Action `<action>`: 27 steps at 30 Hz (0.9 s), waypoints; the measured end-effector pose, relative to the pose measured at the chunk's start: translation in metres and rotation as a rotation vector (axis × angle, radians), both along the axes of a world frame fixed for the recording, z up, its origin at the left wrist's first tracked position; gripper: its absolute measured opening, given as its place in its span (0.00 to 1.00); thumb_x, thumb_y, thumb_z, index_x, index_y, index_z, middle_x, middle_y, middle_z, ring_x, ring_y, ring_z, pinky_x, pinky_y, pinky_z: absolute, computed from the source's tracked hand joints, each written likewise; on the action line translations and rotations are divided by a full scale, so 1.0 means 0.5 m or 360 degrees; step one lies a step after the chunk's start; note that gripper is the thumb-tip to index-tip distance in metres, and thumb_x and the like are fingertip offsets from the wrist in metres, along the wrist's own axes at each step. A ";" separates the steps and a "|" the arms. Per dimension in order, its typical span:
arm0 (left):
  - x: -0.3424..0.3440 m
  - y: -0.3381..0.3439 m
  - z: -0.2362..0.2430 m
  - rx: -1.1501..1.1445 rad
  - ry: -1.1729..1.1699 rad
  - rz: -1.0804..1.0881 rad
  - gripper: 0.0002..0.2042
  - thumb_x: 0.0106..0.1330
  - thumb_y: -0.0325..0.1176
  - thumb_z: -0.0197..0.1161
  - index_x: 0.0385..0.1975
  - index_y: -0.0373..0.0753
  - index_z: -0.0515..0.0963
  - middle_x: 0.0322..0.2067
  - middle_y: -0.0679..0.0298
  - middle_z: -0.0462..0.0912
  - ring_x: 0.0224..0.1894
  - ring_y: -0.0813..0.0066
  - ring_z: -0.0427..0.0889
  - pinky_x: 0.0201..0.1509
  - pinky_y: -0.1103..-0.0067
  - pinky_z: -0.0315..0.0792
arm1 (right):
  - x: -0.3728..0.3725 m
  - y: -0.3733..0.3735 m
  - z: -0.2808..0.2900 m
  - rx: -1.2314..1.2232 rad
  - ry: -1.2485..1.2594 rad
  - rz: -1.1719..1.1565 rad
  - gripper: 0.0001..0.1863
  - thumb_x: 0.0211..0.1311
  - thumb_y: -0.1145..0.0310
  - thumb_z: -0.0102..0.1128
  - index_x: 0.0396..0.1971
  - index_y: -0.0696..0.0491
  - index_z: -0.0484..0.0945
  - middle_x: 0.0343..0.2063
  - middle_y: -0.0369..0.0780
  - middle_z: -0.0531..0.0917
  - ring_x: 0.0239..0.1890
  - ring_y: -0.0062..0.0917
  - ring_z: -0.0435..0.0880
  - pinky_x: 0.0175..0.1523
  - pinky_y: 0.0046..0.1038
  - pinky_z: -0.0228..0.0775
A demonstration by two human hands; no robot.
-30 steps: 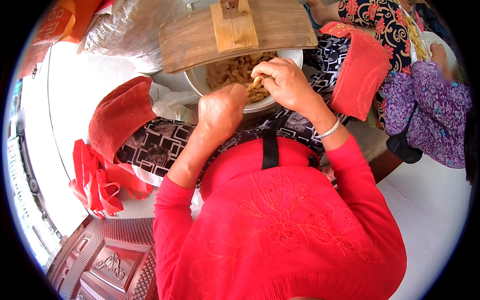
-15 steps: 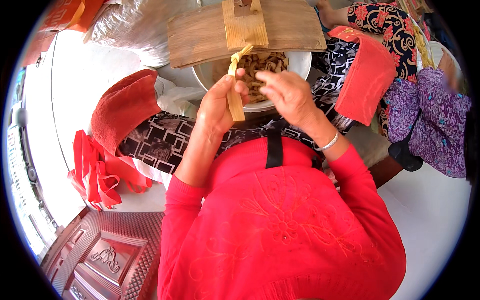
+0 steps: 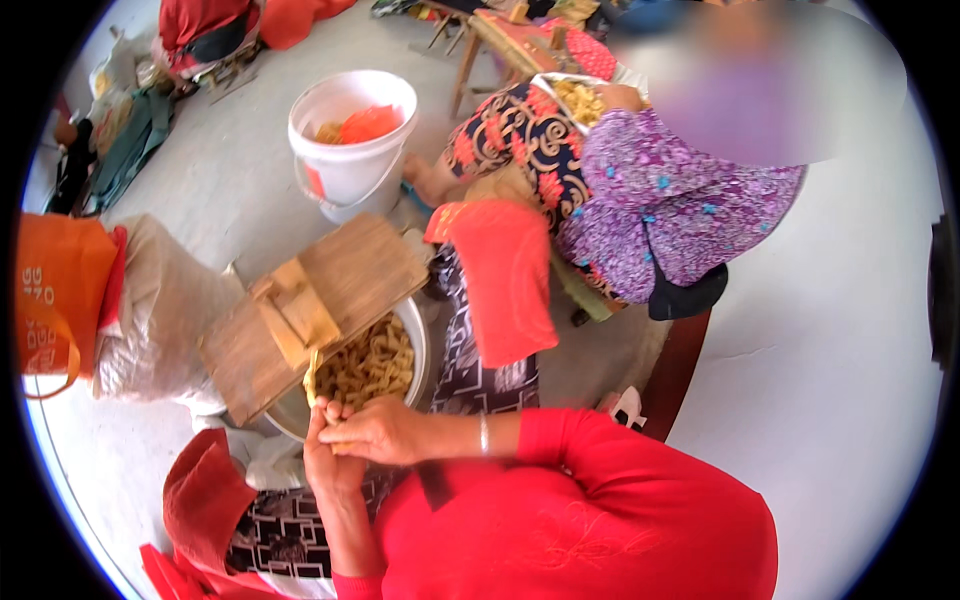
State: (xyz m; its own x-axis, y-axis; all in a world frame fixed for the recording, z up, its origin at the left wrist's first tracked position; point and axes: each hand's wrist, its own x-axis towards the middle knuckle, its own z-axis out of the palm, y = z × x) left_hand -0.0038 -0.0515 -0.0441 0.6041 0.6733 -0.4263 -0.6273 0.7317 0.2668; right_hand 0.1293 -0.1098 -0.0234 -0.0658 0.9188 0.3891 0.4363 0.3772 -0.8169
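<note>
Upright in my left hand (image 3: 332, 468) is a knotted yellow strip (image 3: 312, 372), pinched between the fingers with its knotted end sticking up. My right hand (image 3: 382, 432) meets the left one, its fingers closed at the strip's lower end, which they partly hide. Just beyond both hands, a round metal basin (image 3: 421, 345) holds many yellow-brown knotted pieces (image 3: 372, 365). Across the basin lies a wooden board (image 3: 365, 262) with a smaller wooden block (image 3: 297, 312) on top.
A white bucket (image 3: 350, 165) with a red bag inside stands beyond the board. At the right sits a person in a purple patterned top (image 3: 640, 190), with a tray of yellow pieces (image 3: 580, 100) on the lap. An orange bag (image 3: 60, 290) and a pale sack (image 3: 165, 310) are at the left.
My view has swung to the right, bringing the bucket and the seated person into sight. My right hand, apart from the strip before, has come against it and my left hand.
</note>
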 end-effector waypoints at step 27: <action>-0.006 0.007 0.015 0.0665 0.1114 -0.0115 0.06 0.70 0.30 0.52 0.31 0.37 0.74 0.24 0.71 0.74 0.24 0.83 0.71 0.26 0.84 0.65 | 0.008 -0.005 0.006 -0.0187 -0.0053 -0.0085 0.05 0.55 0.71 0.63 0.31 0.53 0.79 0.28 0.39 0.80 0.32 0.30 0.79 0.39 0.30 0.70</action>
State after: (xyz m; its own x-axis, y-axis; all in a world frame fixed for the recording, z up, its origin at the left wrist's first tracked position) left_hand -0.0068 -0.0480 -0.0366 0.3391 0.8298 -0.4432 -0.1693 0.5173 0.8389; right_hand 0.1333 -0.1122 -0.0202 -0.0264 0.9605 0.2772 0.4807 0.2553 -0.8389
